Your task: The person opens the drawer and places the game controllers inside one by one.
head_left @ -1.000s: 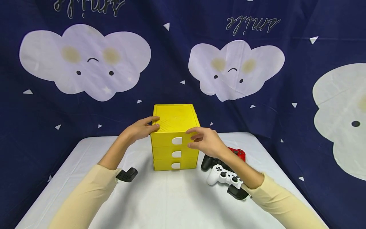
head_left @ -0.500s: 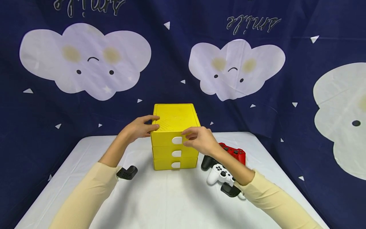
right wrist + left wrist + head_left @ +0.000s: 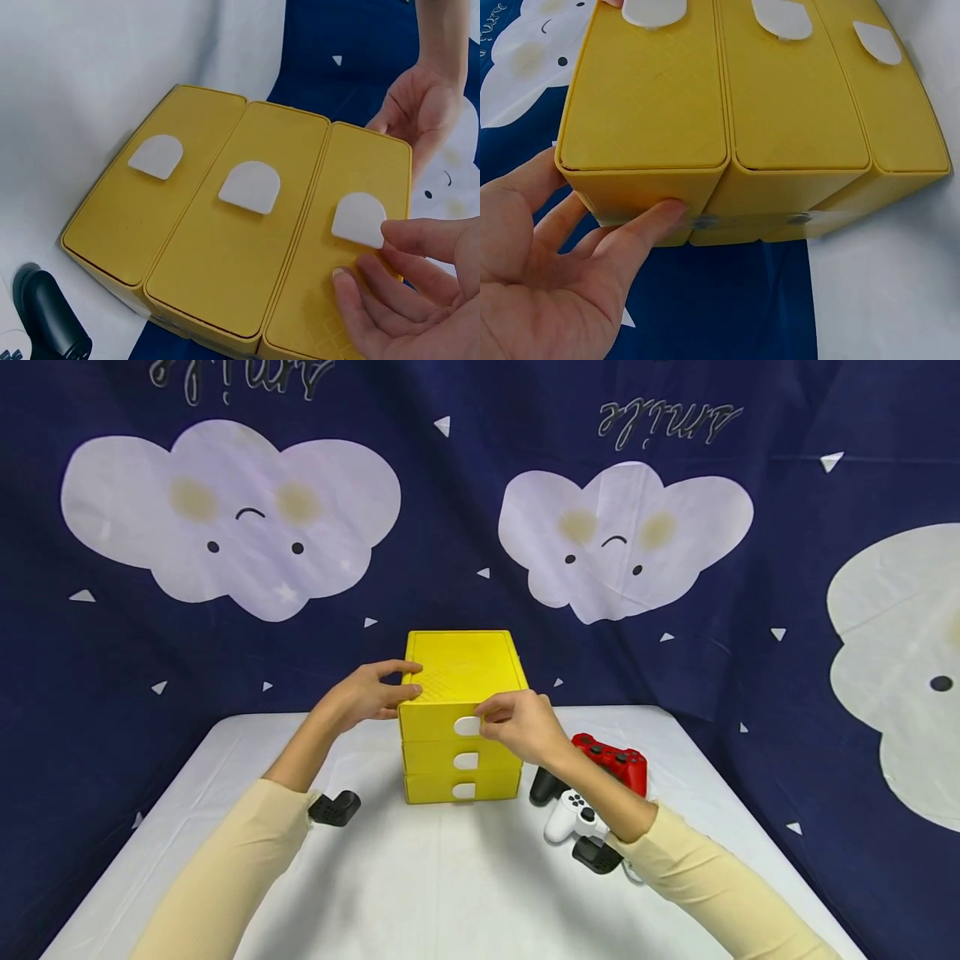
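Observation:
A yellow three-drawer storage box [image 3: 465,668] with white tab handles stands on the white table, every drawer in. My left hand [image 3: 363,695] rests against its upper left corner. In the left wrist view, one of the left hand's digits lies flat on the box side while other fingers reach along the top face. My right hand [image 3: 525,725] is at the top drawer's white handle [image 3: 360,219]. In the right wrist view, one fingertip meets the handle's edge; another finger touches the drawer front below it. Neither hand's far fingertips show fully.
Right of the box, under my right forearm, lie a red game controller [image 3: 611,762], a white one [image 3: 572,814] and a black one [image 3: 545,785], partly hidden. A dark blue cloth [image 3: 450,510] with clouds hangs directly behind the box.
My right hand has moved left to the top drawer's handle, and its fingers have drawn closer together. More of the red controller shows. The left hand and box stay put.

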